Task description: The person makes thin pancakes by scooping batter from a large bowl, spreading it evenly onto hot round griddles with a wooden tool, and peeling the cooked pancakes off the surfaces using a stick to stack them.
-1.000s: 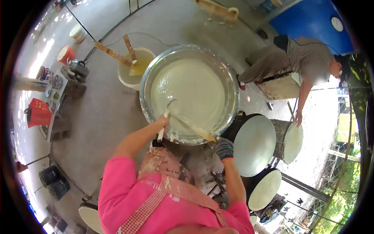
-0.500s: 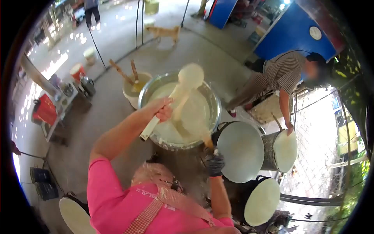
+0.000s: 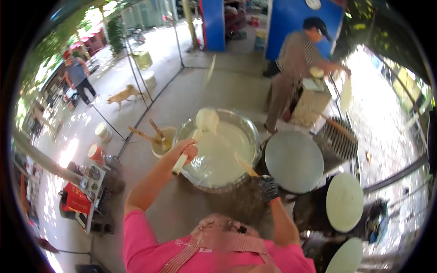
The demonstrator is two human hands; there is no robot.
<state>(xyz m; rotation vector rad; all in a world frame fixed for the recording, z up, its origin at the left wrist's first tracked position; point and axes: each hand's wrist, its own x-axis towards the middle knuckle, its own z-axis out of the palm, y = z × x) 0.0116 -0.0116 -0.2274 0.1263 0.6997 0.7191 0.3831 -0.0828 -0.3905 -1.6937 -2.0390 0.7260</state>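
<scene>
My left hand (image 3: 187, 150) is bare and wrapped round the pale handle of a ladle (image 3: 207, 119). The ladle's round bowl is over the far side of a wide metal basin (image 3: 256, 133) that holds creamy white batter (image 3: 223, 152). My right hand (image 3: 268, 187), in a dark striped glove, grips a wooden spatula (image 3: 246, 164). Its blade tip points up and left over the basin's right part; whether it touches the batter I cannot tell. Just right of the gloved hand lies a round grey griddle (image 3: 294, 161).
A bucket (image 3: 163, 150) with wooden sticks stands left of the basin. Pale round sheets lie on pans (image 3: 344, 202) at the right. A slatted drum (image 3: 337, 139) stands behind the griddle. A co-worker (image 3: 298, 59) bends at the back right. A dog (image 3: 124, 95) walks at the far left.
The view has tilted up. My ladle has moved slightly further over the basin's far left. The co-worker has lifted a pale round sheet off the drum, baring its slats. The dog has moved left.
</scene>
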